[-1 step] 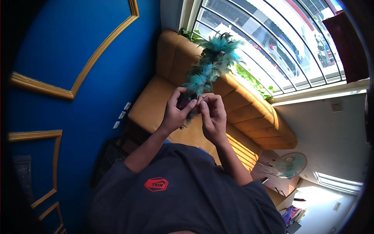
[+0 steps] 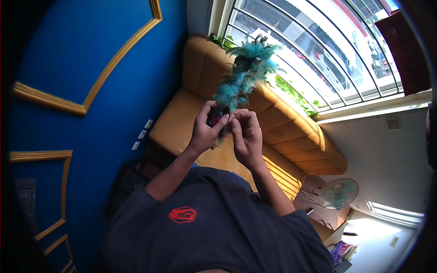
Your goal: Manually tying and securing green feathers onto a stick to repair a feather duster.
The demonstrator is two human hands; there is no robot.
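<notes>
A long, fluffy teal feather piece (image 2: pixel 237 84) with darker tips rises away from me, in front of the sofa and window. Whether it is a boa, a duster or some other feather article I cannot tell. My left hand (image 2: pixel 207 128) grips its lower end, thumb pressed in, and a dark pink patch shows beside the fingers. Close against it, my right hand (image 2: pixel 248 136) pinches with thumb and forefinger at that same lower end. What lies between those fingertips is too small to make out. A few feathers hang out below the left hand. Near the top sits a small pale spot.
Behind the hands stands a mustard sofa (image 2: pixel 287 132) with a tufted back. A barred window (image 2: pixel 314 50) is beyond it, with green leaves along the sill. To the left is a blue wall (image 2: pixel 109 27) with gold moulding. A fan (image 2: pixel 339 193) stands at the right.
The upper part of the feather piece has shifted slightly left. My right hand has moved a little left too; both hands keep their hold.
</notes>
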